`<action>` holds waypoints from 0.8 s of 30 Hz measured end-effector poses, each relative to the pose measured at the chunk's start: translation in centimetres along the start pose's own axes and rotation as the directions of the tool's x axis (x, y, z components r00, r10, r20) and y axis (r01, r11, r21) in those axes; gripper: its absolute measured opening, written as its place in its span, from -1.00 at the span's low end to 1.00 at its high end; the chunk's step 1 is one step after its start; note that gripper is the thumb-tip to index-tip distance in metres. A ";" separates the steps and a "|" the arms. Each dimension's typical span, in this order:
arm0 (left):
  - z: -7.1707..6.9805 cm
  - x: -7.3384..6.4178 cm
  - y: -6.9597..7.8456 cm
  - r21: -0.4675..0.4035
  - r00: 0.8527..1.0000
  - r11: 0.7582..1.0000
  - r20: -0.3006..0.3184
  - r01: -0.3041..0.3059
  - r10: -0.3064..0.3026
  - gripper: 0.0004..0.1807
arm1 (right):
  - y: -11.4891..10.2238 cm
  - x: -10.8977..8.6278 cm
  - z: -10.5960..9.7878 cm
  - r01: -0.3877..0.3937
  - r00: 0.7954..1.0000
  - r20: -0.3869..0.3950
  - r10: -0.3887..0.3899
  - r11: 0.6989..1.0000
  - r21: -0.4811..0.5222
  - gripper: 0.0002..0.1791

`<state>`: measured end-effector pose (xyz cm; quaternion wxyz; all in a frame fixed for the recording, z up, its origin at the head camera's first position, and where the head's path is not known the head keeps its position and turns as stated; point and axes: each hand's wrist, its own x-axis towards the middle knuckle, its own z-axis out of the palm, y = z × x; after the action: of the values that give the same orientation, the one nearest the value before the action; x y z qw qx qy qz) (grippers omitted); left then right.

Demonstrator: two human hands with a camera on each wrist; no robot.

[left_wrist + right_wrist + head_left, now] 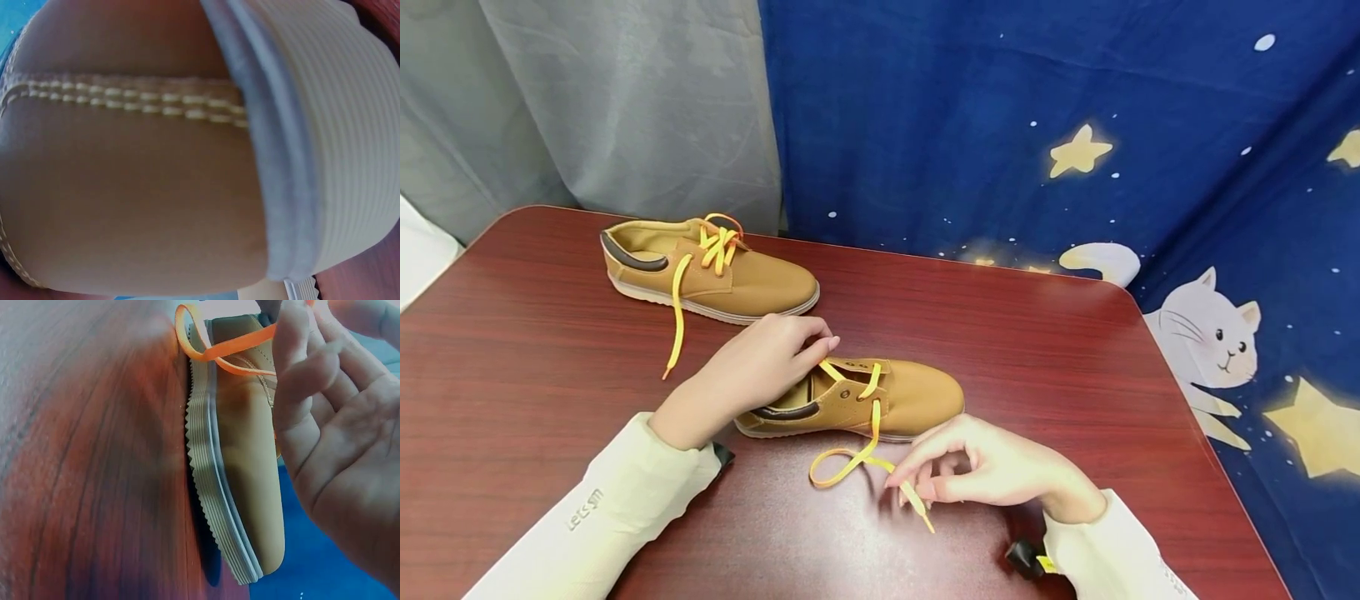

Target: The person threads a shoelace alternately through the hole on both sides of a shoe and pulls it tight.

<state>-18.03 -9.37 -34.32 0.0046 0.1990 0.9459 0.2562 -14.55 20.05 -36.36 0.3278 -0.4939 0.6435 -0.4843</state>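
A tan lace-up shoe [925, 393] sits upright on the table, toe to the right. Its yellow shoelace [876, 425] passes through the front eyelets and makes a loose loop on the near side. Near the lace's tip, my right hand [992, 463] pinches it between thumb and fingers. Over the shoe's opening, my left hand [760, 367] has thumb and fingers curled around the lace's other stretch; its fingertips are partly hidden. The left wrist view is filled by the stitched heel [125, 187]. In the right wrist view the lace [240, 345] looks orange beside the shoe's toe [247, 462].
A matching tan shoe [775, 279] stands farther back on the left, laced, one lace end hanging onto the table. The dark red table [1037, 350] has rounded far corners. Grey curtain [647, 100] and blue starry curtain [925, 117] hang behind it.
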 end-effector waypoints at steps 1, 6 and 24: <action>0.0 0.0 0.0 -0.004 1.000 1.000 -0.003 -0.007 0.007 -0.74 | 0.0 0.0 0.0 0.013 1.000 0.001 -0.013 1.000 -0.009 -0.71; 0.0 0.1 0.2 -0.067 0.999 0.997 -0.007 -0.042 0.041 -0.74 | -0.2 0.1 0.1 0.005 0.998 -0.067 -0.010 0.997 -0.072 -0.76; -0.1 0.1 0.9 -0.023 0.968 0.968 -0.012 -0.251 0.250 -0.90 | -2.1 1.5 0.4 -0.006 0.893 -0.447 -0.049 0.993 -0.122 -0.84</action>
<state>-17.77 -8.67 -33.82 -0.0295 0.3156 0.9100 0.2672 -13.97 18.45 -34.38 0.1348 -0.3946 0.7241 -0.5493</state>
